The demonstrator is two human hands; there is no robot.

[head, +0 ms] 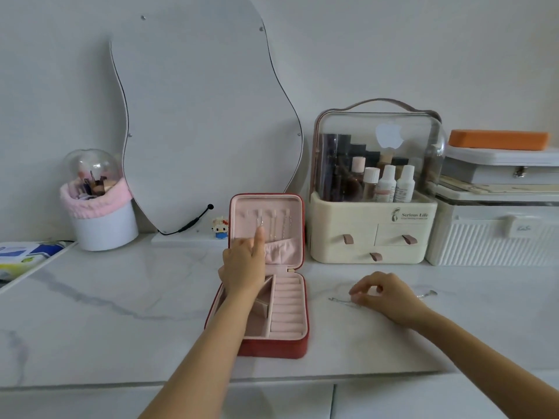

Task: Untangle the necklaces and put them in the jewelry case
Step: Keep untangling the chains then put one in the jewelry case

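Hanging step: left hand (243,261), forefinger out, others curled, pressed chain onto jewelry case (298,225) lid hook; right hand (385,294) pinched loose necklace (340,300) on counter (121,297) — prob. needs lifting, untangling next.

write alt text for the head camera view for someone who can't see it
A person's left hand points a finger at the necklace hooks in the upright lid of an open red jewelry case on a marble counter, while the right hand pinches a thin chain lying beside the case. A mirror and cosmetics organizer stand behind.
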